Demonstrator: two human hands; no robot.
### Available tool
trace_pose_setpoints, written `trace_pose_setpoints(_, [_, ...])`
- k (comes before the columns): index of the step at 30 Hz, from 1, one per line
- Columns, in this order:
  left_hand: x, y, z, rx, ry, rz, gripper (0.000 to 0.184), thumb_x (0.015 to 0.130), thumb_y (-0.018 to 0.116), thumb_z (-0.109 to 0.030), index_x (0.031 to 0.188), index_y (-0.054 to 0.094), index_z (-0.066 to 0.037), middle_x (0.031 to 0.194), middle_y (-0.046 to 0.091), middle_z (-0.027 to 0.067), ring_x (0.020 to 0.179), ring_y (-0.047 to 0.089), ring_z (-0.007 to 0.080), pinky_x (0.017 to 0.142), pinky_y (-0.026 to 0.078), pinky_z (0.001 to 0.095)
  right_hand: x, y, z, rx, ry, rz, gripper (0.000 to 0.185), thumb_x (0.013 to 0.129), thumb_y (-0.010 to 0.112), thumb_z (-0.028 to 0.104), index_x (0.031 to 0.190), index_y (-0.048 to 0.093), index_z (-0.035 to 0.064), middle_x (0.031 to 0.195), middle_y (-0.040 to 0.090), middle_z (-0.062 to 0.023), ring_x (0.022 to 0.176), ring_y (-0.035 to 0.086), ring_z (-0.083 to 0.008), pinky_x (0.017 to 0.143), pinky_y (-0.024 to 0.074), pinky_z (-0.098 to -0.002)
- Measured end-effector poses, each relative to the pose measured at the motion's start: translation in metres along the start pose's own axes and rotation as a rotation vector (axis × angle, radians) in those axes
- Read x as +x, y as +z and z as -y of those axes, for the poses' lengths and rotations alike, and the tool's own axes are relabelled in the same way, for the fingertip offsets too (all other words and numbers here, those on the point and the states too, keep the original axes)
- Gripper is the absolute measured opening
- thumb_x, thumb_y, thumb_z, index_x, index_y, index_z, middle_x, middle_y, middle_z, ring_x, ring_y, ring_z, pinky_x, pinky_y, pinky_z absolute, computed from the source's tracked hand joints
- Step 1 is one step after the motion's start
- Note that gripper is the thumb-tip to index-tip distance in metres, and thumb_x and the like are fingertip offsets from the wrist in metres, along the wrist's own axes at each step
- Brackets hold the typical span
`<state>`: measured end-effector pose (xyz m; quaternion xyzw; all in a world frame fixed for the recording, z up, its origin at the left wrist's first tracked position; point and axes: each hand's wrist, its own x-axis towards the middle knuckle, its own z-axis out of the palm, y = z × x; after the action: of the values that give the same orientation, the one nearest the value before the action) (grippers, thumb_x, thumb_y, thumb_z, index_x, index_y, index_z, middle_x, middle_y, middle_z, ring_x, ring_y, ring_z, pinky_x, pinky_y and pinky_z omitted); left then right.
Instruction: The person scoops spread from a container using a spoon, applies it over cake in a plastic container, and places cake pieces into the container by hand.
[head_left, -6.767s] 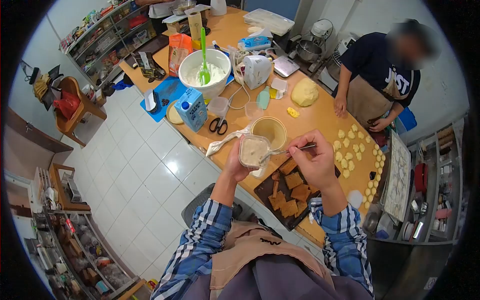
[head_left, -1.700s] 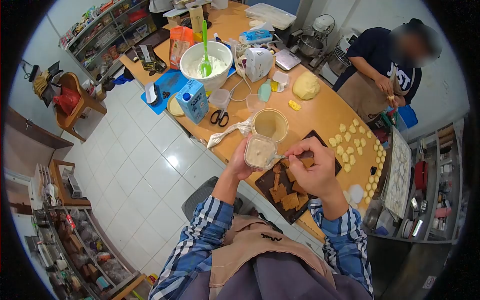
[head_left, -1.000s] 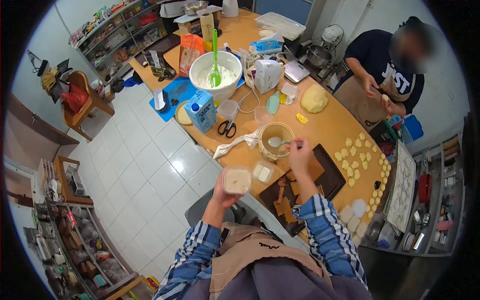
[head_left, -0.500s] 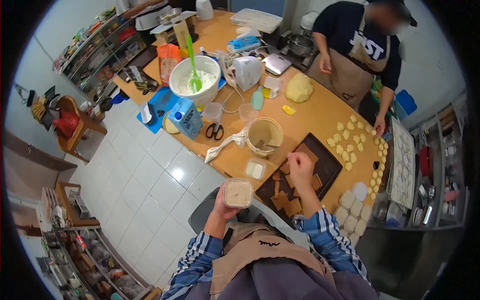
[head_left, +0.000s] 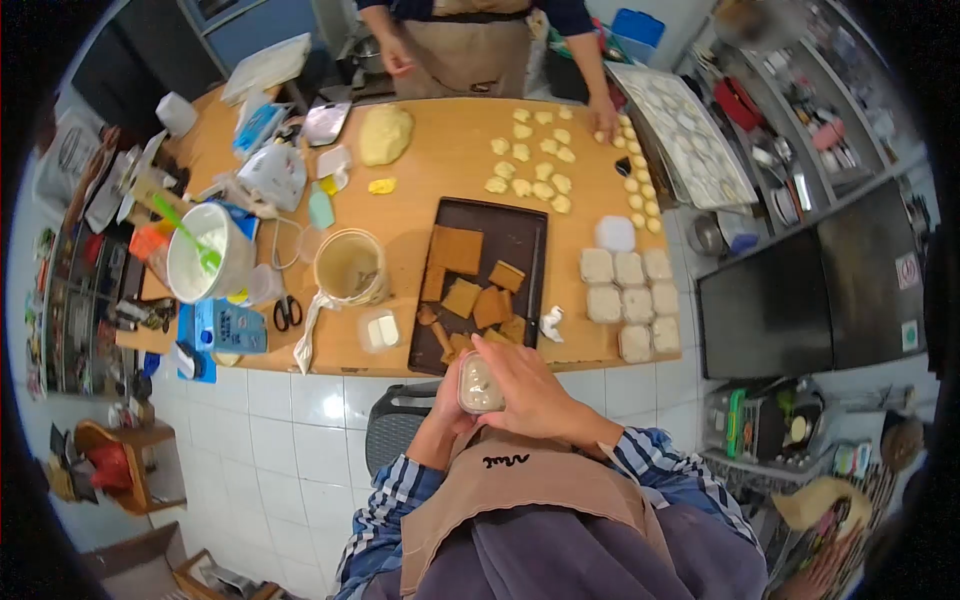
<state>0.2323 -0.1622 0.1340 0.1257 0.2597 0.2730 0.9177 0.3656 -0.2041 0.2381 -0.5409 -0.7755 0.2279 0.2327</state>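
Note:
Close to my apron, a small clear square container [head_left: 480, 386] of beige cream is held between both hands. My left hand [head_left: 441, 410] cups it from the left and below. My right hand [head_left: 532, 392] grips its right side and rim, fingers partly over the top. Whether a lid is on it, I cannot tell. Just beyond my hands lies a dark baking tray [head_left: 530, 280] with brown sheet-cake pieces [head_left: 463, 298]. A tub of white blocks [head_left: 381, 330] stands left of the tray, and filled square boxes [head_left: 628, 302] sit to its right.
Across the table, a co-worker's hand [head_left: 604, 118] touches small dough balls [head_left: 640, 187]. Dough lumps [head_left: 540, 172] and a large dough mass [head_left: 386, 135] lie nearby. Leftward are a beige bucket [head_left: 350, 268], piping bag [head_left: 308, 335], scissors [head_left: 287, 314], blue carton [head_left: 230, 326] and white bowl [head_left: 212, 254].
My view has turned to the right. My right hand has come from above the tray to the container, and both hands now hold it. The co-worker's hand stays by the dough balls.

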Motion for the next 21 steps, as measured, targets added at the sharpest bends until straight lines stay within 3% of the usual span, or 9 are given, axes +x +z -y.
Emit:
trace_pose_setpoints(5, [0.016,0.018,0.013,0.127,-0.209,0.025,0.067,0.089,0.017,-0.061,0.126,0.043,-0.012,0.12,0.052,0.0102,0.108,0.054,0.0233,0.087,0.047,0.0382,-0.034,-0.003,-0.017,0.054,0.154,-0.152,0.097,0.056,0.078,0.021,0.133,0.025,-0.002,0.12,0.044,-0.0232,0.11,0.043,-0.0369,0.093,0.0353,-0.0413])
trace_pose_setpoints(8, [0.028,0.031,0.023,0.17,-0.28,-0.019,0.076,0.086,0.016,-0.065,0.126,0.039,-0.004,0.119,0.051,0.0112,0.103,0.055,0.0228,0.073,0.052,0.0343,-0.056,0.002,-0.034,0.088,0.29,-0.269,0.094,0.055,0.078,0.023,0.131,0.029,-0.0022,0.12,0.044,-0.0234,0.11,0.044,-0.0366,0.093,0.0362,-0.0415])
trace_pose_setpoints(9, [0.032,0.027,0.029,0.14,-0.262,0.015,0.076,0.087,0.02,-0.063,0.13,0.031,-0.001,0.12,0.048,0.014,0.101,0.055,0.0241,0.071,0.053,0.0345,-0.061,0.003,-0.04,0.095,0.345,-0.314,0.093,0.057,0.077,0.022,0.131,0.028,-0.0024,0.12,0.044,-0.0238,0.11,0.043,-0.0379,0.093,0.0357,-0.0426])
trace_pose_setpoints(12, [0.039,0.007,0.038,0.394,-0.31,-0.026,0.072,0.089,0.027,-0.059,0.13,0.029,0.0,0.117,0.049,0.0158,0.097,0.057,0.0247,0.07,0.053,0.0366,-0.079,0.009,-0.069,0.079,0.506,-0.452,0.088,0.059,0.075,0.022,0.13,0.029,-0.0028,0.12,0.043,-0.025,0.11,0.042,-0.0405,0.094,0.0343,-0.0449])
trace_pose_setpoints(13, [0.037,0.007,0.039,0.337,-0.291,-0.047,0.062,0.09,0.035,-0.051,0.126,0.034,0.0,0.112,0.052,0.0159,0.093,0.058,0.0249,0.07,0.052,0.0373,-0.086,0.018,-0.087,0.049,0.552,-0.499,0.087,0.06,0.075,0.022,0.129,0.029,-0.0028,0.121,0.043,-0.0254,0.111,0.041,-0.0406,0.094,0.034,-0.0451])
trace_pose_setpoints(17, [0.033,0.008,0.035,0.358,-0.243,-0.074,0.049,0.092,0.038,-0.044,0.118,0.041,-0.002,0.107,0.055,0.0133,0.091,0.059,0.0234,0.072,0.051,0.0353,-0.104,0.042,-0.14,-0.041,0.809,-0.517,0.084,0.062,0.073,0.022,0.128,0.028,-0.0029,0.121,0.041,-0.0266,0.112,0.039,-0.0409,0.095,0.0327,-0.0455])
trace_pose_setpoints(21, [0.033,0.009,0.033,0.381,-0.182,-0.121,0.047,0.092,0.038,-0.042,0.117,0.043,-0.003,0.107,0.055,0.0141,0.092,0.058,0.0239,0.074,0.05,0.0347,-0.11,0.067,-0.171,-0.138,0.823,-0.574,0.087,0.059,0.075,0.02,0.127,0.026,-0.0019,0.117,0.041,-0.0263,0.11,0.038,-0.041,0.095,0.0322,-0.0447])
